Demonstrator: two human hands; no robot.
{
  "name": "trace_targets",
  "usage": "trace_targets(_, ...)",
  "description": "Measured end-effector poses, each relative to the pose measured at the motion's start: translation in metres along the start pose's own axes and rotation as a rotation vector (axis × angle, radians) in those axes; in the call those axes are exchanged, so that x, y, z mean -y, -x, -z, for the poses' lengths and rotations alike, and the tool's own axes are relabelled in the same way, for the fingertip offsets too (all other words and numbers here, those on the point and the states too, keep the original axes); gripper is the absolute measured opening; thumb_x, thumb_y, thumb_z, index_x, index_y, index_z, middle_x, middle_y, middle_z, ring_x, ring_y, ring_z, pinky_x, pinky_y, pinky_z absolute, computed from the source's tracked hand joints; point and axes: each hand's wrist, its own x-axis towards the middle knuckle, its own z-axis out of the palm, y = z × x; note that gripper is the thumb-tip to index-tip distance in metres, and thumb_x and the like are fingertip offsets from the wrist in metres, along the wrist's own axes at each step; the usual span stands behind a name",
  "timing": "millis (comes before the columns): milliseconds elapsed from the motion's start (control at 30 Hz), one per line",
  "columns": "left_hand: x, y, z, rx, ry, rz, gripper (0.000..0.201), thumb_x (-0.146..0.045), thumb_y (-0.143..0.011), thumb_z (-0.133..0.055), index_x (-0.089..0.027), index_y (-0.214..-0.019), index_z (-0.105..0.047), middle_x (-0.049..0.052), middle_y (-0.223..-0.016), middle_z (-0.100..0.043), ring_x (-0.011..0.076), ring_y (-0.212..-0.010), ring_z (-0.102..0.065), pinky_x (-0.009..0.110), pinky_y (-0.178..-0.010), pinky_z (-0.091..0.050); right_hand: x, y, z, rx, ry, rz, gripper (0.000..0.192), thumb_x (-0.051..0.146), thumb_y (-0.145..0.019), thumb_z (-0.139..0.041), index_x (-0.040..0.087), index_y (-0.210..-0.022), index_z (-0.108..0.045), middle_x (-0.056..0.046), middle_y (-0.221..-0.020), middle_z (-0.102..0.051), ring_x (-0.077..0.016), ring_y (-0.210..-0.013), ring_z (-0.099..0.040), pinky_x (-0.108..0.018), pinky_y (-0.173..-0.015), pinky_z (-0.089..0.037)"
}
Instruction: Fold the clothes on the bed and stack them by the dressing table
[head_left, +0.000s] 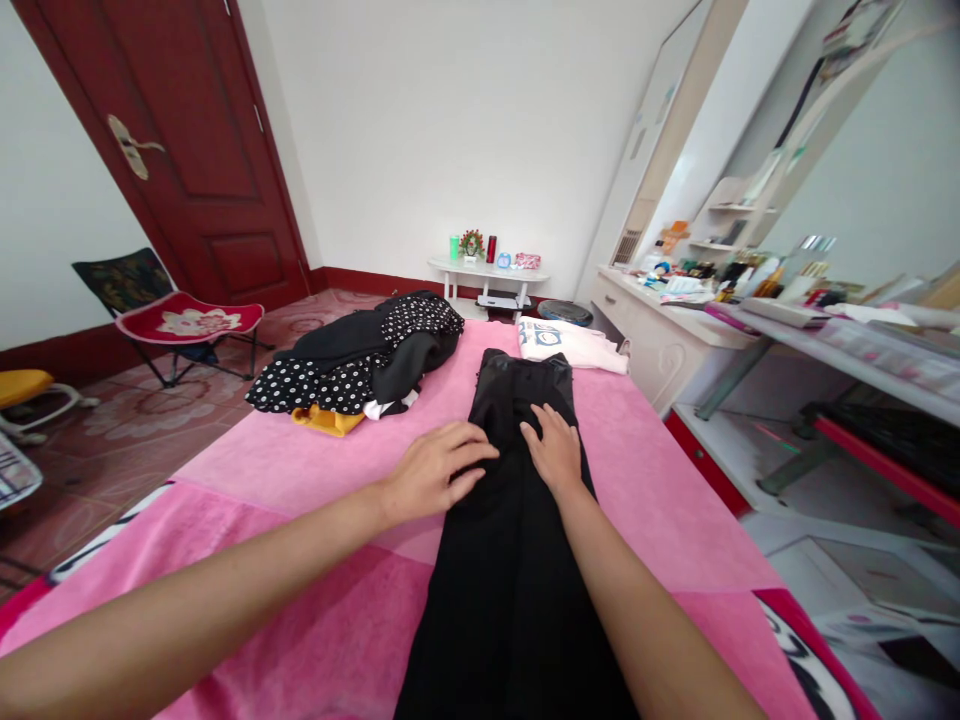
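A long black garment, which looks like a pair of trousers [517, 560], lies stretched lengthwise over the pink bedspread [675, 480], its waist end pointing away from me. My left hand [439, 468] rests at its left edge, fingers spread and the tips touching the cloth. Flat on the upper part of the garment lies my right hand [553, 445], fingers apart. Neither hand grips anything. The near end of the garment runs out of view below.
A heap of black and polka-dot clothes [360, 360] lies at the bed's far left, with a yellow cloth [326, 420] under it. A folded white-pink garment [574, 345] sits far right. Beyond stand a folding chair [187, 318], a small white table [487, 272] and a cluttered dresser [652, 335].
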Motion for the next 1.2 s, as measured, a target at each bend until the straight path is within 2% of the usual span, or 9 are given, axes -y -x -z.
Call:
trace_targets(100,0.023,-0.007,-0.01,-0.159,0.028,0.253,0.082,-0.046,-0.068,-0.072,-0.023,-0.138,-0.037,0.011,-0.144,-0.035,0.0306,-0.13,-0.035,0.046,-0.106,-0.031,0.0,0.0,0.001,-0.005,-0.009,-0.001,0.045,0.043,-0.091,-0.04,0.026,-0.132,-0.048,-0.008,-0.143,-0.041,-0.0253,-0.132,-0.034,-0.049,-0.107,-0.022)
trace_targets(167,0.038,-0.011,-0.02,-0.221,0.138,0.437,0.102,-0.047,-0.059,-0.078,-0.019,-0.143,-0.028,0.015,-0.145,-0.032,0.0321,-0.128,-0.038,0.046,-0.104,-0.035,0.0,0.0,0.001,-0.008,-0.011,-0.003,0.045,0.043,-0.09,-0.041,0.026,-0.132,-0.048,-0.008,-0.143,-0.041,-0.0254,-0.132,-0.034,-0.049,-0.107,-0.022)
trace_targets(300,0.056,-0.019,-0.036,-0.21,0.599,0.742,0.062,-0.038,-0.062,-0.074,-0.015,-0.117,-0.058,0.009,-0.102,-0.067,0.0235,-0.088,-0.064,0.035,-0.079,-0.051,0.0,0.0,0.001,-0.005,-0.01,-0.005,0.045,0.042,-0.09,-0.042,0.026,-0.131,-0.049,-0.007,-0.143,-0.042,-0.0254,-0.132,-0.034,-0.049,-0.107,-0.022)
trace_targets(400,0.066,-0.021,-0.035,-0.225,0.808,0.899,0.025,-0.037,-0.065,-0.069,-0.015,-0.078,-0.066,0.004,-0.077,-0.069,0.0194,-0.072,-0.065,0.029,-0.067,-0.05,0.0,0.0,0.002,-0.002,-0.012,-0.009,0.044,0.042,-0.09,-0.043,0.026,-0.131,-0.049,-0.007,-0.142,-0.042,-0.0253,-0.131,-0.035,-0.049,-0.108,-0.022)
trace_targets(600,0.1,0.002,-0.004,-0.305,0.683,1.067,0.017,-0.034,-0.064,-0.062,-0.017,-0.065,-0.059,0.0,-0.06,-0.062,0.0163,-0.056,-0.057,0.025,-0.053,-0.043,0.0,-0.001,0.002,-0.01,-0.018,-0.018,0.044,0.041,-0.089,-0.044,0.026,-0.13,-0.05,-0.007,-0.142,-0.043,-0.0244,-0.131,-0.036,-0.047,-0.108,-0.023)
trace_targets(800,0.113,0.033,0.027,-0.192,0.42,0.978,0.019,-0.038,-0.059,-0.063,-0.02,-0.059,-0.058,-0.004,-0.054,-0.057,0.0158,-0.057,-0.052,0.023,-0.054,-0.036,-0.001,0.0,0.003,-0.014,-0.02,-0.017,0.044,0.04,-0.089,-0.044,0.026,-0.13,-0.05,-0.006,-0.142,-0.043,-0.024,-0.131,-0.036,-0.047,-0.108,-0.022)
trace_targets(1000,0.076,0.003,0.062,-0.183,0.389,0.732,0.026,-0.044,-0.071,-0.057,-0.018,-0.07,-0.06,-0.002,-0.063,-0.059,0.016,-0.063,-0.054,0.023,-0.059,-0.04,0.0,-0.001,0.002,-0.012,-0.047,-0.031,0.044,0.04,-0.088,-0.045,0.026,-0.129,-0.051,-0.007,-0.142,-0.043,-0.0242,-0.131,-0.035,-0.047,-0.108,-0.021)
trace_targets(1100,0.021,-0.032,0.077,-0.165,0.383,0.515,0.024,-0.04,-0.081,-0.051,-0.018,-0.077,-0.062,-0.001,-0.072,-0.063,0.0167,-0.069,-0.057,0.024,-0.064,-0.043,0.0,-0.002,0.003,-0.028,-0.117,-0.044,0.043,0.041,-0.088,-0.043,0.025,-0.126,-0.054,-0.006,-0.141,-0.045,-0.0243,-0.13,-0.036,-0.048,-0.109,-0.02)
trace_targets(1200,-0.043,-0.057,0.066,-0.087,0.344,0.318,0.022,-0.032,-0.085,-0.048,-0.019,-0.083,-0.066,0.001,-0.082,-0.068,0.0183,-0.076,-0.061,0.027,-0.07,-0.045,-0.005,-0.003,0.007,-0.065,-0.292,-0.076,0.041,0.041,-0.09,-0.038,0.022,-0.116,-0.062,-0.006,-0.131,-0.055,-0.0229,-0.123,-0.045,-0.043,-0.106,-0.026)
